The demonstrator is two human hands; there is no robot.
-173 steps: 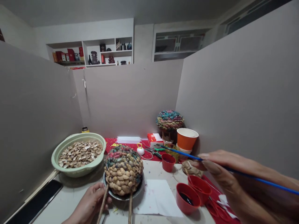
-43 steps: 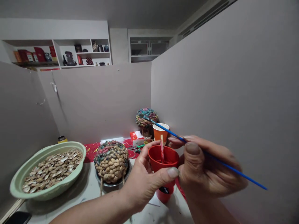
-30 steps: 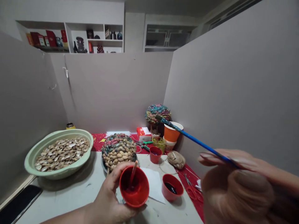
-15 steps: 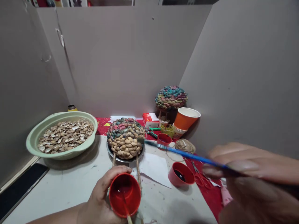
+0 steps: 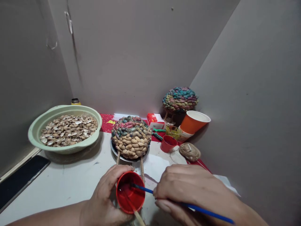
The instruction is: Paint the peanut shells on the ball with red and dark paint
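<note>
My left hand (image 5: 109, 191) is wrapped round a red cup (image 5: 137, 201) tilted toward me, with dark liquid at its bottom. A pale wooden stick (image 5: 138, 217) leans inside it. Between the fingers of my right hand (image 5: 185, 188) is a blue paintbrush (image 5: 148, 190), its dark bristles inside the cup. Just beyond stands a dome covered in peanut shells (image 5: 133, 138), with red and dark green ones at the top and plain tan ones below. It rests over a metal bowl (image 5: 114, 150), and two twine-wrapped legs (image 5: 142, 166) point toward me.
Left are a green basin (image 5: 33, 138) of peanut shells and a phone (image 5: 23, 175). Back right are a second coloured dome (image 5: 180, 99), orange paper cup (image 5: 191, 124), another red cup (image 5: 168, 145), twine ball (image 5: 190, 152), and red-and-white box (image 5: 155, 121). Grey panels (image 5: 131, 62) enclose the table.
My right hand has come left and inward, bringing the brush tip from the dome's shells into the red cup. My left hand still holds the cup. The view has shifted slightly.
</note>
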